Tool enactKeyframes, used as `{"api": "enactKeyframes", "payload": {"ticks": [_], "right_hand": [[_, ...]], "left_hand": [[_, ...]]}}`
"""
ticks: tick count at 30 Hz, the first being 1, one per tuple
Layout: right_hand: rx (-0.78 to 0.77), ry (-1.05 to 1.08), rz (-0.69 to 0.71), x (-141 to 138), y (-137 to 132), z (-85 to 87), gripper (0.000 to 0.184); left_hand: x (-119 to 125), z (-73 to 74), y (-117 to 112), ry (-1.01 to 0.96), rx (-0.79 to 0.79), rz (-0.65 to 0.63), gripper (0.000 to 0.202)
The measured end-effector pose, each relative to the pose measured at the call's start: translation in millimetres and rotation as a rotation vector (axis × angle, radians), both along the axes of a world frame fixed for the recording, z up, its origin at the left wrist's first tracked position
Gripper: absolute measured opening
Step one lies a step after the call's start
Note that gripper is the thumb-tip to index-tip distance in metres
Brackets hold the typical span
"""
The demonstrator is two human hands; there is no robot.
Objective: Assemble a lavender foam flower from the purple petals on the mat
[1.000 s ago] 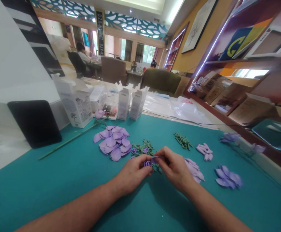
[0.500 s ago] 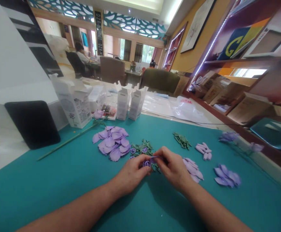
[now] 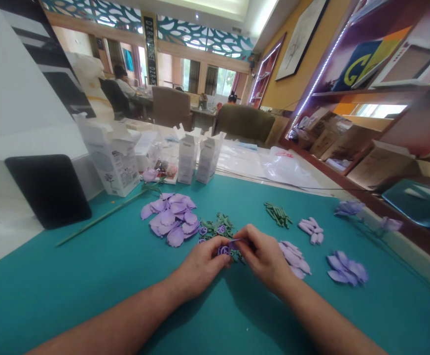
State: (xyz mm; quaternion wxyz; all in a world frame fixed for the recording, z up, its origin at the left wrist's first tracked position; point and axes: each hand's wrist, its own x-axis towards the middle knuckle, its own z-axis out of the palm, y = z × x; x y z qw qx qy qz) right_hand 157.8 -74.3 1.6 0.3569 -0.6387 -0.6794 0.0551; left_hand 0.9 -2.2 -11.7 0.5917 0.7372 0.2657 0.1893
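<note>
The right hand (image 3: 266, 256) pinches a petal (image 3: 233, 242) at its fingertips, long axis pointing across to the left hand (image 3: 200, 265), which grips a ring (image 3: 223, 250) just beside; both sit between the 2 hands.

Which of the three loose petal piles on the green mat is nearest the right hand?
The pale lilac petal pile, just beside the right hand; the largest petal pile is off left, and the bluish-purple petal pile lies farther right.
</note>
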Motion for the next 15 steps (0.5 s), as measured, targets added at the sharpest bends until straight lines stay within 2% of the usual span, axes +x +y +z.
{"api": "enactKeyframes", "payload": {"ticks": [15], "right_hand": [[0.036, -0.026, 0.021, -2.6, -0.6, -2.9, 0.01]], "left_hand": [[0.4, 3.7, -0.5, 0.011, -0.024, 0.009, 0.03]]}}
